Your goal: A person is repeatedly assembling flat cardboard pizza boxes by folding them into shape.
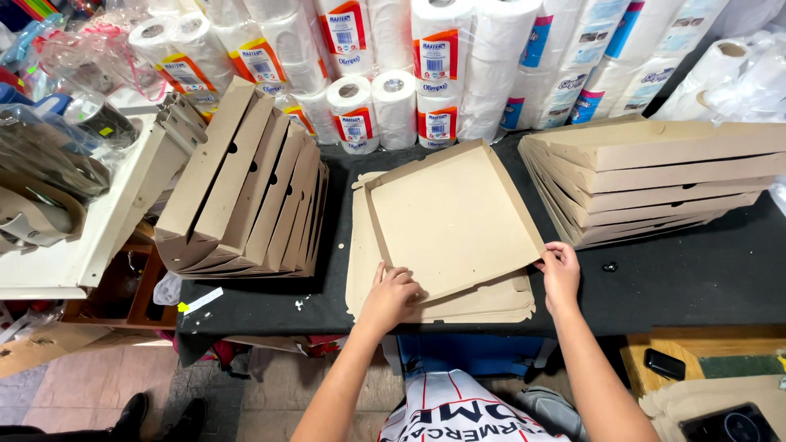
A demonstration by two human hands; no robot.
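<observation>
While the half-folded cardboard box [453,223] lies on the flat blanks [491,304] mid-counter [696,278], the left hand [391,293] presses curled on its near edge, the right hand [560,270] pinches the right corner; folded stacks [246,188] [655,176] crowd either side.

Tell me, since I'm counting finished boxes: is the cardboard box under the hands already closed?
No: the cardboard box lies open with its walls up, left hand and right hand at its near edge.

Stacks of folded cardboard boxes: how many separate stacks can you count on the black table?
2. One stack of folded boxes leans at the table's left end; the other stack lies at the right end. Their far sides may be hidden.
</observation>
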